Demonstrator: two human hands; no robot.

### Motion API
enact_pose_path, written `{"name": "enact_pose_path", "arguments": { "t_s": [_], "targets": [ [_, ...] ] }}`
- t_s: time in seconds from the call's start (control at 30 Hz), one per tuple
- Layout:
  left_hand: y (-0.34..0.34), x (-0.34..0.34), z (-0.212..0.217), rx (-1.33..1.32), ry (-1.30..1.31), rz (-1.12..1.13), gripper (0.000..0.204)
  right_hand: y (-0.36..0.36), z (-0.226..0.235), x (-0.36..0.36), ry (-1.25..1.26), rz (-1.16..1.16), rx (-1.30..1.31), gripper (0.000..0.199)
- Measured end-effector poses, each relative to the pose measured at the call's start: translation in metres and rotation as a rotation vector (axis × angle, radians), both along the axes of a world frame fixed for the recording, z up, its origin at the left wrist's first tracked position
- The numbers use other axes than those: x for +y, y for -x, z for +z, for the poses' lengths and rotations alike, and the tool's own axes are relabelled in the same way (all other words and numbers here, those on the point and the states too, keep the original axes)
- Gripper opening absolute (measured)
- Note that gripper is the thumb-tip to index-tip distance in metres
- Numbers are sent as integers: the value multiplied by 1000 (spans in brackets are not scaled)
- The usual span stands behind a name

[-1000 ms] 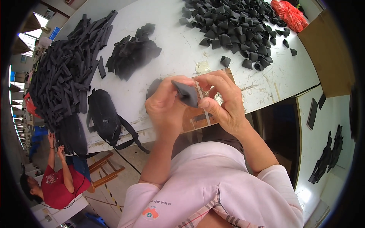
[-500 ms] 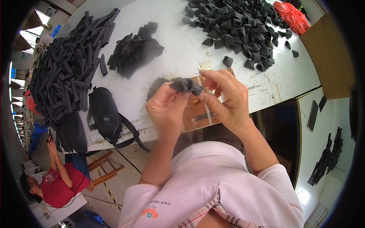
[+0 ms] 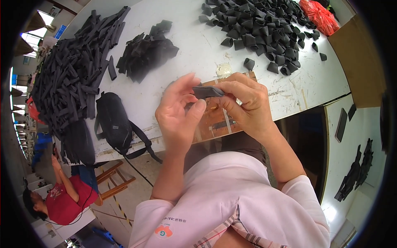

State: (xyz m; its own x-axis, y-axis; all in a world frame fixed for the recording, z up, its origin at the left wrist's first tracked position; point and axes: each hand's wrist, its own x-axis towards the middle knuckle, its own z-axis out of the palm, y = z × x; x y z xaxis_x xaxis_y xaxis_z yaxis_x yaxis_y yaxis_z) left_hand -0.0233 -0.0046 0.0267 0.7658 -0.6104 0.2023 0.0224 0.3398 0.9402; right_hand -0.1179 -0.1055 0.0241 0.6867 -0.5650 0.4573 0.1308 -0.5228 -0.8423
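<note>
The cloth (image 3: 206, 91) was in the middle of the frame, over the board (image 3: 211, 129). The right hand (image 3: 247, 104) pinched one end, maybe so it would not slip. The left hand (image 3: 175, 113) had loose, spread fingers by the other end; I could not tell if it touched. On the tabletop (image 3: 189, 45), loops (image 3: 264, 31) lay upper right and strips (image 3: 70, 66) upper left, maybe apart so they would not mix.

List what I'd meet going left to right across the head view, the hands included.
Pile of long dark strips → heap of flat black pieces → left hand → small dark piece → right hand → red plastic bag → brown cardboard.
</note>
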Motion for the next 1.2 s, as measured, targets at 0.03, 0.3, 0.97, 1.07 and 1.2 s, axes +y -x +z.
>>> {"name": "enact_pose_path", "arguments": {
  "t_s": [0.03, 0.3, 0.97, 1.07, 1.2],
  "targets": [
    [-2, 0, 0, 0, 0, 3, 16, 1, 5, 0, 33, 1, 25, 13],
    [-13, 11, -20, 181, 80, -161, 9, -2, 4, 2, 156, 4, 56, 12],
    [-17, -3, -4, -683, -129, -6, 7, -2, -10, -1, 85, 16, 8, 5],
    [-21, -1, -15, -462, -65, -77, 6, -7, -8, 5, 206, -37, -10, 8],
    [-22, -3, -21, -435, -1, -96, 6, -6, -12, 4, 258, -25, -26, 7]
  ]
}}
